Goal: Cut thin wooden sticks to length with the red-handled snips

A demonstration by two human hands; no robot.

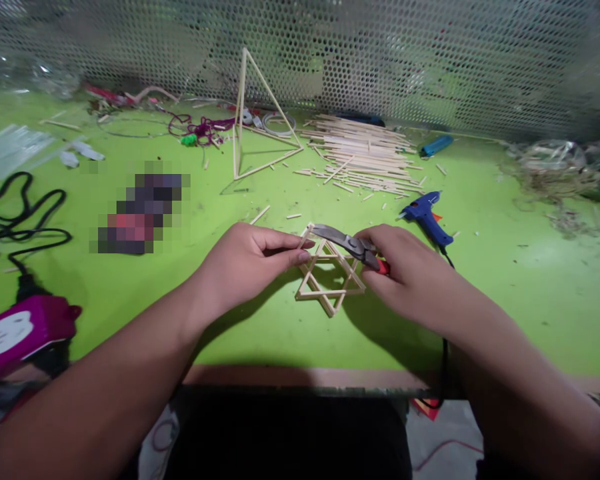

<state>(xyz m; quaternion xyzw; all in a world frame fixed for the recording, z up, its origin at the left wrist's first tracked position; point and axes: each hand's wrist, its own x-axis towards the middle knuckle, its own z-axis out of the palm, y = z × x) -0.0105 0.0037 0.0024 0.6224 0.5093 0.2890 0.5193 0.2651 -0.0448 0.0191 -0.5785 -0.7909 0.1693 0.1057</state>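
A small star-shaped frame of thin wooden sticks [324,292] is in front of me over the green table. My left hand [253,260] pinches the frame's upper left part between thumb and fingers. In my right hand [397,267] is a pair of pliers [343,237] with red handles, mostly covered by my palm. The metal jaws reach left to the frame's top left corner, close to my left fingertips. Whether the jaws are closed on the stick there, I cannot tell.
A blue glue gun [427,217] lies at right, its cord running past the table edge. Behind stand a larger stick pyramid [267,80] and a pile of wooden sticks [363,150]. A black cable [45,193] and a magenta box [30,333] are at left. A perforated metal panel [380,60] closes the back.
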